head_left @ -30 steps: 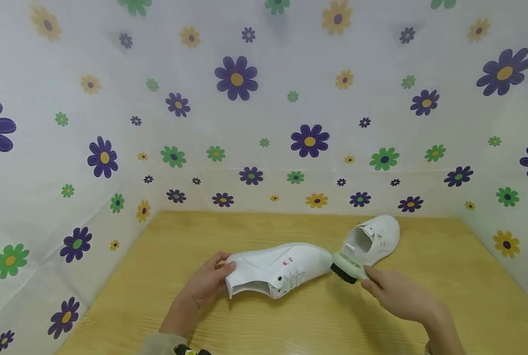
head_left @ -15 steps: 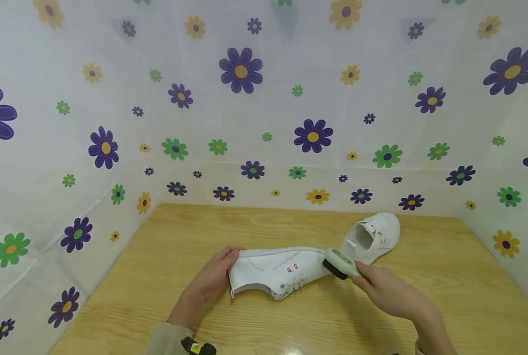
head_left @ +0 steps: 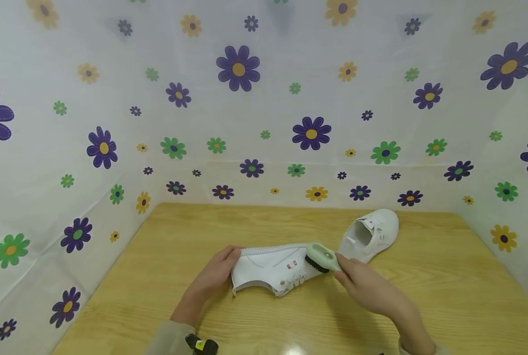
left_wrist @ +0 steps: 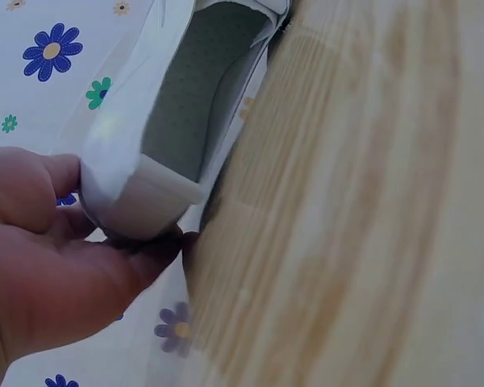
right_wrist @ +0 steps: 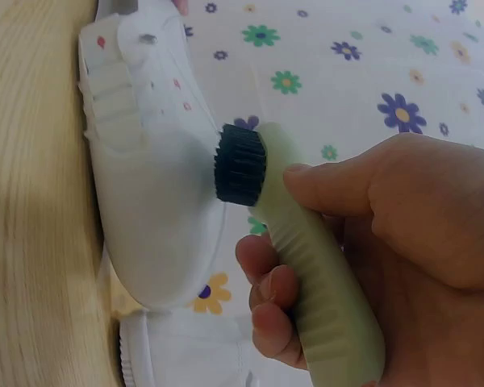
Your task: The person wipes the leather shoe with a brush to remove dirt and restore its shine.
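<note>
A white lace-up shoe (head_left: 264, 268) is tipped on its side, its opening towards me and its toothed sole edge along the top. My left hand (head_left: 217, 271) grips it by the heel; the left wrist view shows thumb and fingers around the heel (left_wrist: 145, 197). In my right hand (head_left: 368, 288) is a pale green brush (head_left: 322, 256), held by its ribbed handle (right_wrist: 327, 310). Its black bristles (right_wrist: 242, 165) are at the shoe's side near the toe, and whether they touch is hard to tell. The brush covers the toe in the head view.
A second white shoe (head_left: 372, 236) stands upright at the back right of the wooden table (head_left: 193, 227), just behind the right hand. White sheeting (head_left: 273, 98) printed with flowers encloses the back and sides. A dark device (head_left: 202, 344) sits at the left sleeve.
The brush in my right hand has moved left, from beyond the toe to over the shoe's front part. The left hand has rolled the shoe so its sole edge faces up more.
</note>
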Available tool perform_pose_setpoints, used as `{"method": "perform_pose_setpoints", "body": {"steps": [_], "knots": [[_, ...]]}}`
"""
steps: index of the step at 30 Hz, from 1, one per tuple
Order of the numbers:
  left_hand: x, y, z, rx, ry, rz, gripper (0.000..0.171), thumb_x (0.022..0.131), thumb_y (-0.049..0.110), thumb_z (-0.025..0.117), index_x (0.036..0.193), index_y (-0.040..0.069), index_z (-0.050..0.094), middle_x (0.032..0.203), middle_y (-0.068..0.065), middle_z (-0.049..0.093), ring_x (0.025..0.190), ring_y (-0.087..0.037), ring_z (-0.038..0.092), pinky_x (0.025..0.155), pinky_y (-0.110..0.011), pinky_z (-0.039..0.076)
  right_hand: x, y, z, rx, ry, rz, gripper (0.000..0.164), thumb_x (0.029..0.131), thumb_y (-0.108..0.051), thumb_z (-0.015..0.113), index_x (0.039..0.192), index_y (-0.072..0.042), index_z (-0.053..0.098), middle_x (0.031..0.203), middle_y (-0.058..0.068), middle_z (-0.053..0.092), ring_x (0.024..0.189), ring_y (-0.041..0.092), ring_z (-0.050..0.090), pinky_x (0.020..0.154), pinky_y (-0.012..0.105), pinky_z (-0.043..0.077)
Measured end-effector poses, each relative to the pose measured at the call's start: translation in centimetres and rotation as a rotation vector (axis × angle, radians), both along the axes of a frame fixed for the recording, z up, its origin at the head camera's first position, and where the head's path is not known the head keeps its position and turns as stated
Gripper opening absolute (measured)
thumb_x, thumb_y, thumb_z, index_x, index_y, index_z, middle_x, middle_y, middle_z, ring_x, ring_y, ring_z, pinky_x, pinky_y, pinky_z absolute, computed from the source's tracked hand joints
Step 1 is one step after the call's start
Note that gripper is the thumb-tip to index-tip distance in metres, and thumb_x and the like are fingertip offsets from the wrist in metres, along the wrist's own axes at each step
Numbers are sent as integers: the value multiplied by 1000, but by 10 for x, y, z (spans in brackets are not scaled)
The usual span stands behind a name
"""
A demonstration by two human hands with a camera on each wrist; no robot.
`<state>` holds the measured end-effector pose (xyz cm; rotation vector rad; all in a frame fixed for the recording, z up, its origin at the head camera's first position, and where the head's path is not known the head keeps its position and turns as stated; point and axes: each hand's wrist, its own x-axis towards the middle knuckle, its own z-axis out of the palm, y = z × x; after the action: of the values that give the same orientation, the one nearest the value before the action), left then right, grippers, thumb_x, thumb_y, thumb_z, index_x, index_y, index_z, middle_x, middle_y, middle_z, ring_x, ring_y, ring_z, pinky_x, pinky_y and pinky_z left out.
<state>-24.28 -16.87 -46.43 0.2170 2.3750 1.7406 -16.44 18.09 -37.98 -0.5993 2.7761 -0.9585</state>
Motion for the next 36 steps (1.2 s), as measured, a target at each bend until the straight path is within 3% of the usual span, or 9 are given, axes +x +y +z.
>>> {"method": "perform_pose_setpoints", "body": {"steps": [4,8,15,20,28,36], "knots": [[0,0,2,-74,22,3,43,109,29,39,137,-1,53,135,-17,57,129,-31,49,112,-51,32,3,-14,-2,25,32,-37,50,105,-12,48,146,13,35,114,18,57,91,21,51,79,39,47],[-1,-7,4,-89,-12,-33,43,109,30,39,140,2,51,143,-17,50,138,-33,40,115,-53,27,3,-32,-3,0,45,-19,51,105,-12,47,149,11,32,111,15,55,91,20,50,80,40,47],[-3,-16,6,-50,-55,-91,40,109,24,39,143,5,50,149,-17,44,142,-34,34,117,-51,23,4,-60,-9,-32,48,40,53,103,-9,48,149,12,30,96,9,48,74,14,45,61,26,44],[-3,-14,3,-49,-30,-85,40,109,24,39,142,6,51,147,-17,46,140,-33,37,116,-51,26,4,-84,-12,-47,83,73,55,102,-8,50,148,15,29,104,15,52,76,13,47,62,23,46],[-2,-13,2,-86,12,-82,38,109,23,40,141,7,54,142,-15,52,132,-29,45,113,-50,31,7,-119,-25,121,206,81,53,101,-12,57,145,11,38,109,15,57,81,13,51,72,27,49],[-2,-13,4,-75,26,-97,39,109,22,40,142,3,52,142,-17,53,129,-29,47,110,-49,33,9,-134,-30,279,385,-11,48,99,-18,62,141,2,50,111,13,63,86,26,62,70,35,53]]}}
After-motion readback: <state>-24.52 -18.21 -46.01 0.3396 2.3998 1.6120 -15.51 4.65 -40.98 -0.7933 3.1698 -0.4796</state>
